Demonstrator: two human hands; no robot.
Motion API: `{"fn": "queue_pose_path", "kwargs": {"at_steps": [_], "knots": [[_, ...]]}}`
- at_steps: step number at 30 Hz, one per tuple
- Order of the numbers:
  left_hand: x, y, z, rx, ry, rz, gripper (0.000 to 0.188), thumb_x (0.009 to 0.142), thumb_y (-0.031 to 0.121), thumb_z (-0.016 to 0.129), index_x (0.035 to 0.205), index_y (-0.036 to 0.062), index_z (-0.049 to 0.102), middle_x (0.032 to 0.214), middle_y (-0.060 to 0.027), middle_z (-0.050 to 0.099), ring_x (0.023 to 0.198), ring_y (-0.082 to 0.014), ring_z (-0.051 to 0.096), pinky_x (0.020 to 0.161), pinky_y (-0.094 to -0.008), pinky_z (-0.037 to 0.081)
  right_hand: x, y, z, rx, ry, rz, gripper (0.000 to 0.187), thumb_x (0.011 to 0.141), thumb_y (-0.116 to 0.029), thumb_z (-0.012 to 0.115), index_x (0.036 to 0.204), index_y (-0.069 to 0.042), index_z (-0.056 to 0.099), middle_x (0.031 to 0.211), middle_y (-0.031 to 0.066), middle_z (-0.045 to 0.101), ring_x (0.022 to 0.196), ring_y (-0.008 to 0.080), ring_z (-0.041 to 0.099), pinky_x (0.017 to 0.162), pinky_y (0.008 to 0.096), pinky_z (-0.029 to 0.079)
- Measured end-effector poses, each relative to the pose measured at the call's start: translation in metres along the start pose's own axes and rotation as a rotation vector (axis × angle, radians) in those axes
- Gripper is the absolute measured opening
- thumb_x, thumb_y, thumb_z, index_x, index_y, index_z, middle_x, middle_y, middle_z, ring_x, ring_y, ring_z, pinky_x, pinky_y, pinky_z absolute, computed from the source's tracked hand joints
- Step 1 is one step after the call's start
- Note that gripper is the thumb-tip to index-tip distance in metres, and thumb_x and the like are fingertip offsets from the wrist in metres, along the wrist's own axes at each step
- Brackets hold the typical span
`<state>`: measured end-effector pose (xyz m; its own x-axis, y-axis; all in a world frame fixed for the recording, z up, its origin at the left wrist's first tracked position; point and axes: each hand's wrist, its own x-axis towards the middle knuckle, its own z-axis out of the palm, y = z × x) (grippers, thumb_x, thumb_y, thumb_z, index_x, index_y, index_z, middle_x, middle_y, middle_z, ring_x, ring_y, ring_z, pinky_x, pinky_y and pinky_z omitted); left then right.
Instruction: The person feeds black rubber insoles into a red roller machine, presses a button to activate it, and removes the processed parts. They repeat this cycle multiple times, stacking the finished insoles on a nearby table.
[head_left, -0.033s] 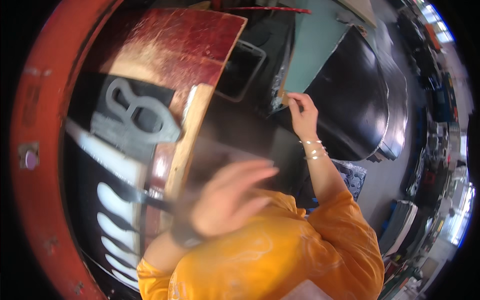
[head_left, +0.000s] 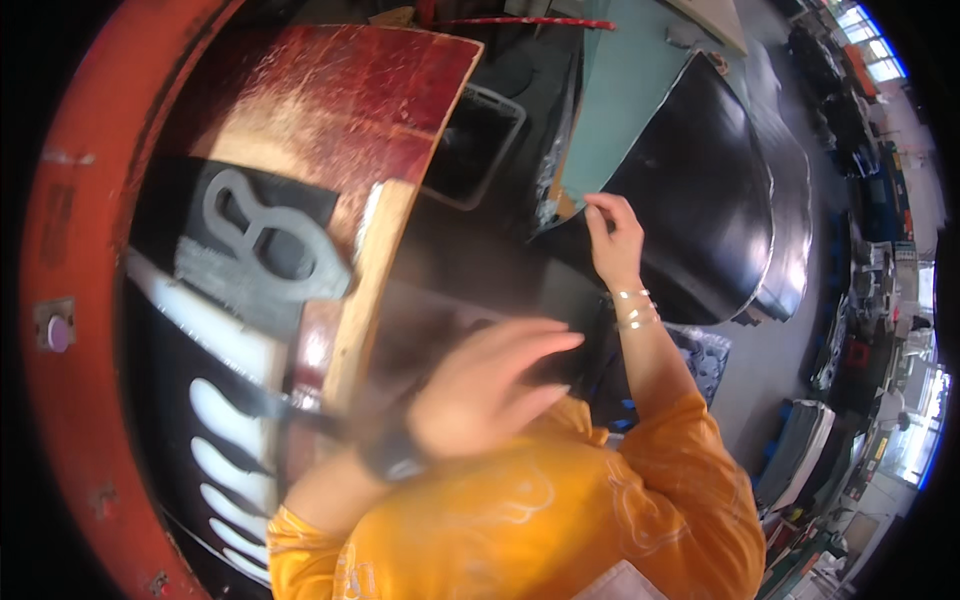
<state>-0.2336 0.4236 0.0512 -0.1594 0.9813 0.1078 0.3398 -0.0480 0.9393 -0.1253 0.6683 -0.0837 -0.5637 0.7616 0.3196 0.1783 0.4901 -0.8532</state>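
My right hand (head_left: 615,240), with bracelets at its wrist, pinches the edge of a black sheet (head_left: 700,190) between thumb and fingers. That sheet is smooth and shiny, like rubber, and lies over a pale green sheet (head_left: 625,95). My left hand (head_left: 490,390) hovers in front of my body, blurred by motion, thumb and fingers apart and nothing visible in it. A dark band (head_left: 390,455) circles the left wrist. To its left lies a grey flat template (head_left: 320,270) with two openings, on a piece of black sheet (head_left: 235,270).
A worn red board (head_left: 400,90) and a wooden strip (head_left: 370,290) lie at left, beside a white panel with rounded fingers (head_left: 225,415). An orange-red frame (head_left: 85,400) bounds the left side. A dark tray (head_left: 480,140) sits behind. Shelves with goods line the far right.
My right hand has moved slightly right and down, and the black sheet's edge now shows at its fingertips. My left hand has shifted a little to the right.
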Motion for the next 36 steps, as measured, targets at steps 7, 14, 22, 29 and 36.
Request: {"fn": "queue_pose_path", "kwargs": {"at_steps": [7,14,22,29,36], "knots": [[0.146,-0.175,0.086,-0.082,0.094,-0.415,0.038,0.085,0.016,0.066,0.121,0.0056,0.059,0.114,-0.0136,0.064,0.099,-0.0224,0.065,0.086,-0.0324,0.052,0.083,0.107,-0.114,-0.550,0.086,0.166,0.021,0.086,-0.013,0.065,0.107,-0.008,0.067,0.109,0.0070,0.063,0.089,0.0161,0.059,0.082,0.0287,0.047],[0.180,-0.457,0.069,0.240,0.431,-1.084,0.033,0.086,0.015,0.066,0.115,0.0010,0.061,0.104,-0.0138,0.069,0.095,-0.0229,0.066,0.085,-0.0340,0.051,0.206,0.247,-0.133,-0.869,-0.140,0.193,0.055,0.084,-0.033,0.067,0.133,-0.015,0.049,0.140,0.0168,0.041,0.132,0.0363,0.033,0.107,0.0497,0.026],[0.268,-0.717,0.054,0.146,0.467,-1.133,0.039,0.086,0.023,0.065,0.116,-0.0006,0.062,0.111,-0.0191,0.066,0.104,-0.0303,0.063,0.090,-0.0388,0.049,0.218,0.325,-0.126,-1.024,-0.272,0.119,0.063,0.084,-0.035,0.063,0.138,-0.007,0.046,0.145,0.0218,0.037,0.134,0.0407,0.033,0.110,0.0510,0.023],[0.401,-0.905,0.037,0.568,0.356,-1.194,0.058,0.081,0.026,0.071,0.132,0.0106,0.049,0.132,-0.0129,0.053,0.119,-0.0325,0.053,0.098,-0.0420,0.045,0.213,0.321,-0.094,-1.100,-0.174,0.367,0.060,0.092,-0.041,0.043,0.138,-0.003,0.041,0.147,0.0212,0.033,0.137,0.0391,0.030,0.112,0.0499,0.021],[0.426,-0.957,0.034,0.738,0.204,-1.198,0.063,0.083,0.025,0.070,0.139,0.0139,0.043,0.137,-0.0118,0.048,0.122,-0.0318,0.051,0.101,-0.0395,0.044,0.217,0.341,-0.074,-1.088,-0.157,0.390,0.058,0.090,-0.036,0.044,0.138,-0.002,0.041,0.147,0.0214,0.034,0.136,0.0391,0.030,0.112,0.0498,0.021]]}}
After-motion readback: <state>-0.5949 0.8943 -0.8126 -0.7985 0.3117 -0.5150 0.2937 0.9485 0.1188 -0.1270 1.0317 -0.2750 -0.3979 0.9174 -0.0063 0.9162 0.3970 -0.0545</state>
